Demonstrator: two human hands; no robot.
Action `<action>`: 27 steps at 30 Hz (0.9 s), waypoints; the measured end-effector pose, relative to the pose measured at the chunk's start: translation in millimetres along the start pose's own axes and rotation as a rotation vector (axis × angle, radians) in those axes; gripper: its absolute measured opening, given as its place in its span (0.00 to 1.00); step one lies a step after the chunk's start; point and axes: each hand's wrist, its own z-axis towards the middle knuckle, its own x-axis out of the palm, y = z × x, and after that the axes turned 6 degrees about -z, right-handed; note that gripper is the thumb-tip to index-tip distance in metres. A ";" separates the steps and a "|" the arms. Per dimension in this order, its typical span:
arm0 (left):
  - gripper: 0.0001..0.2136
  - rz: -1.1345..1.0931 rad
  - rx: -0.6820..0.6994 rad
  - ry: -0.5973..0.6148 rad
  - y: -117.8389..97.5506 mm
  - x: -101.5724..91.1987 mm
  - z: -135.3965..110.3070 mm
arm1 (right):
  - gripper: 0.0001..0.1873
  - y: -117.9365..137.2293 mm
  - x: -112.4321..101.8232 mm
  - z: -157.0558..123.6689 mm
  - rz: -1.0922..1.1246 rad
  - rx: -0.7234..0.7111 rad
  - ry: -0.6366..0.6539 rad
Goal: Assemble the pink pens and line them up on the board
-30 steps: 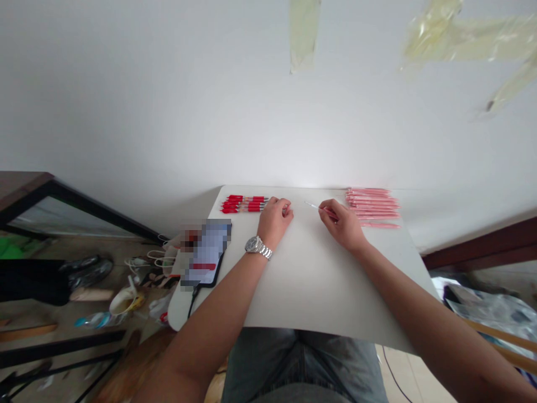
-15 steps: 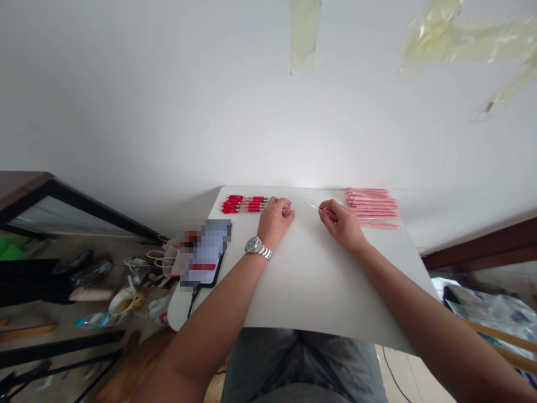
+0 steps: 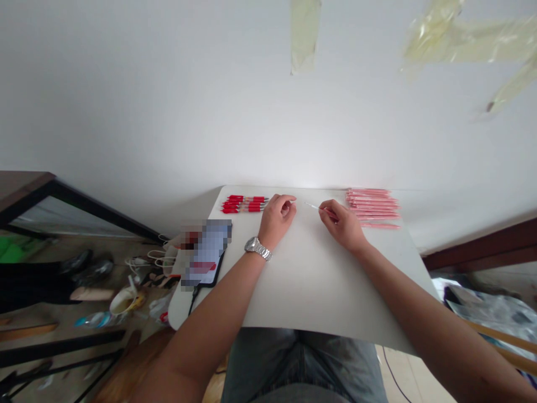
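My right hand (image 3: pixel 342 224) is closed around a slim red pen refill (image 3: pixel 311 206), whose pale thin end points left toward the other hand. The back of that refill is hidden in my fingers. Across a small gap, my left hand (image 3: pixel 277 219) has its fingers curled and thumb and forefinger brought close. A tiny pale thing seems to lie between those fingertips, too small to name. Just left of this hand lie several red pens (image 3: pixel 245 205) in a row. Several pinkish-red refills (image 3: pixel 373 207) are stacked side by side beyond my right hand.
The white table (image 3: pixel 310 285) stands against a white wall with yellowed tape (image 3: pixel 305 36). A phone (image 3: pixel 207 252) with a cable lies at the table's left edge. Cluttered floor at left holds a cup (image 3: pixel 121 301) and a bottle (image 3: pixel 94 320); plastic bags (image 3: pixel 495 308) are at right.
My left hand has shifted slightly right, its forefinger now stretched further toward the refill's tip. My right hand and the refill have stayed nearly still.
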 end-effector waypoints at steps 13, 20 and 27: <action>0.12 -0.410 -0.083 0.070 -4.5 6.9 -3.2 | 0.08 2.1 -1.4 -0.9 0.000 -0.038 0.021; 0.09 -0.429 -0.090 0.102 -5.8 6.8 -2.7 | 0.09 0.7 0.6 -0.7 0.002 -0.059 0.037; 0.08 -0.430 -0.107 0.114 -5.0 6.6 -2.7 | 0.09 1.4 0.0 -1.0 0.009 -0.053 0.045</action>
